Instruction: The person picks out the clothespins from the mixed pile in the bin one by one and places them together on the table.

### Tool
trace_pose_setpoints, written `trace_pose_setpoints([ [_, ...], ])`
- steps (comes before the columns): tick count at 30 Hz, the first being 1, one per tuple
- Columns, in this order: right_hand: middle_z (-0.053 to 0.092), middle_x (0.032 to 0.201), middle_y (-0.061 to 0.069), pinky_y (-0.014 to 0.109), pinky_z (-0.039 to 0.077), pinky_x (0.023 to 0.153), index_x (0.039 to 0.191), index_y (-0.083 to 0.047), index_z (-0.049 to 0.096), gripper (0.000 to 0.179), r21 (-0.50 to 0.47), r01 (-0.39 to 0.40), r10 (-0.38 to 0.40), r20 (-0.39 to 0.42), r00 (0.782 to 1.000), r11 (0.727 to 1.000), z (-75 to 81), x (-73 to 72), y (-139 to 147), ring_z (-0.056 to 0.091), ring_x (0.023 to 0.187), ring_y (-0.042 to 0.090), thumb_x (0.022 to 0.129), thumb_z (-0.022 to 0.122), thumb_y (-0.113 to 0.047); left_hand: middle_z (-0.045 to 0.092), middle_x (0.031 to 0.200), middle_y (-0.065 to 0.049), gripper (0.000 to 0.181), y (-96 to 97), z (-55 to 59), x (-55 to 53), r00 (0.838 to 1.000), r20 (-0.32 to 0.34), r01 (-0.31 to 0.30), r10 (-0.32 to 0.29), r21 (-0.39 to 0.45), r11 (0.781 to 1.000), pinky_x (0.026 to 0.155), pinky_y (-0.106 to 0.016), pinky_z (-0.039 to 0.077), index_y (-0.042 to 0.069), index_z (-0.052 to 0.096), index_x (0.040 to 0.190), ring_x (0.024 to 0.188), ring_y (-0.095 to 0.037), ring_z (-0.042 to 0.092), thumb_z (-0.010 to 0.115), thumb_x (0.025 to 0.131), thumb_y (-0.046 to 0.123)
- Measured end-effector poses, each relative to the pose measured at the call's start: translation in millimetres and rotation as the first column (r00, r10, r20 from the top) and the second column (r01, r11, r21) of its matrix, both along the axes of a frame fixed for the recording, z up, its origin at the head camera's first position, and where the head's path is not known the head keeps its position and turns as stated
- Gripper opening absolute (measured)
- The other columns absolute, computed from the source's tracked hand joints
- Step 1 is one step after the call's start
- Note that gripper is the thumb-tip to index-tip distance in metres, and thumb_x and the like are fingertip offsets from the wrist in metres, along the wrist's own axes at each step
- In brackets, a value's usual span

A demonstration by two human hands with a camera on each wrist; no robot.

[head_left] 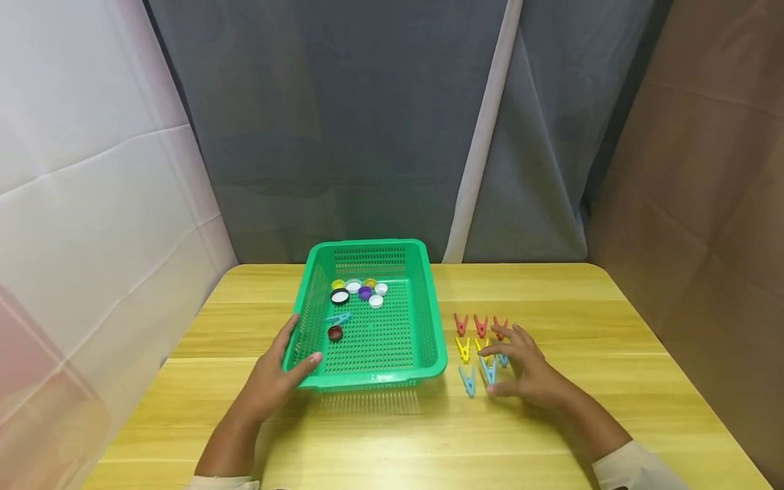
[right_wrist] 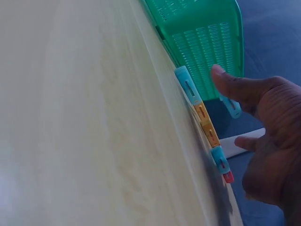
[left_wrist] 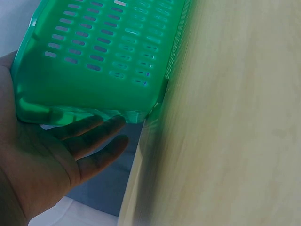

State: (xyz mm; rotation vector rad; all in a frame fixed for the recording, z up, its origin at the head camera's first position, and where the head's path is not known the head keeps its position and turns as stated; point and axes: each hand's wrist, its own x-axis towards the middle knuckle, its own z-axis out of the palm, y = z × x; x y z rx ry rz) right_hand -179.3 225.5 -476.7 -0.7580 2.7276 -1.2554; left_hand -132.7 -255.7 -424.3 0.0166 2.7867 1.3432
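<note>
A green plastic basket point(head_left: 437, 340) stands on the table, with several bottle caps point(head_left: 365, 292) and one blue clothespin point(head_left: 339, 318) inside. My left hand point(head_left: 275, 374) grips its near left corner, thumb over the rim and fingers along the outer wall. Right of the basket, my right hand point(head_left: 533, 374) pinches a blue clothespin point(right_wrist: 230, 106) between thumb and fingers, raised off the table. Around that hand lie red clothespins point(head_left: 480, 327), yellow clothespins point(head_left: 462, 350) and another blue clothespin point(head_left: 467, 381). The fingers partly cover a few of them.
The wooden table point(head_left: 392, 449) reaches back to a grey curtain point(head_left: 367, 136). A white cloth point(head_left: 110, 170) hangs on the left side, a brown cloth point(head_left: 716, 184) on the right. A dark reddish cap point(head_left: 335, 333) lies in the basket near its left wall.
</note>
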Motion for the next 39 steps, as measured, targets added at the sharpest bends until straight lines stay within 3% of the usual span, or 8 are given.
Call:
trace_pose_setpoints([
  [7,0.033,0.173,0.029,0.092,-0.007,0.114,0.128,-0.023,0.079,0.052,0.03,0.018,-0.018,0.008,1.0,0.999,-3.0,0.9,-3.0,-0.002,0.16,0.068,0.079,0.099,-0.028,0.024,0.177,-0.034,0.098,-1.3,-1.2,-0.9,1.0,-0.002,0.003,-0.003,0.006,1.0,0.118,-0.078,0.039,0.026,0.001,0.178,0.154,-0.063,0.039,0.065,0.108,0.047],
  [18,0.035,0.173,0.027,0.091,-0.004,0.115,0.124,-0.026,0.081,0.055,0.061,0.023,-0.024,0.011,1.0,0.998,-7.1,1.3,-2.5,-0.001,0.161,0.067,0.073,0.103,-0.03,0.021,0.178,-0.033,0.097,-0.4,-0.3,0.7,1.0,0.007,0.003,-0.003,0.011,1.0,0.119,-0.079,0.038,0.026,0.001,0.178,0.156,-0.063,0.036,0.064,0.108,0.047],
  [26,0.033,0.175,0.025,0.091,-0.003,0.117,0.131,-0.02,0.077,0.067,0.073,0.019,-0.02,0.011,1.0,0.997,-6.7,1.0,-0.2,0.001,0.163,0.064,0.071,0.104,-0.031,0.022,0.178,-0.034,0.097,-0.5,-0.6,0.4,1.0,0.003,0.008,-0.008,0.011,1.0,0.118,-0.079,0.039,0.026,-0.001,0.178,0.154,-0.064,0.039,0.064,0.108,0.047],
  [33,0.037,0.173,0.022,0.09,-0.004,0.116,0.113,-0.025,0.074,0.055,0.085,0.074,-0.072,-0.027,0.997,0.994,-4.2,1.8,1.7,0.002,0.163,0.063,0.068,0.105,-0.036,0.021,0.178,-0.033,0.097,-0.6,-0.8,0.6,1.0,0.013,0.005,-0.005,0.01,1.0,0.118,-0.079,0.038,0.027,-0.001,0.178,0.155,-0.064,0.037,0.064,0.108,0.048],
  [39,0.039,0.171,0.023,0.09,-0.004,0.116,0.108,-0.024,0.074,0.054,0.097,0.079,-0.076,-0.039,0.996,0.992,-3.3,3.1,3.1,0.002,0.162,0.065,0.067,0.106,-0.039,0.022,0.178,-0.034,0.097,-0.1,-0.1,0.8,1.0,0.016,0.004,-0.005,0.008,1.0,0.118,-0.079,0.039,0.027,-0.001,0.178,0.155,-0.064,0.038,0.063,0.109,0.048],
])
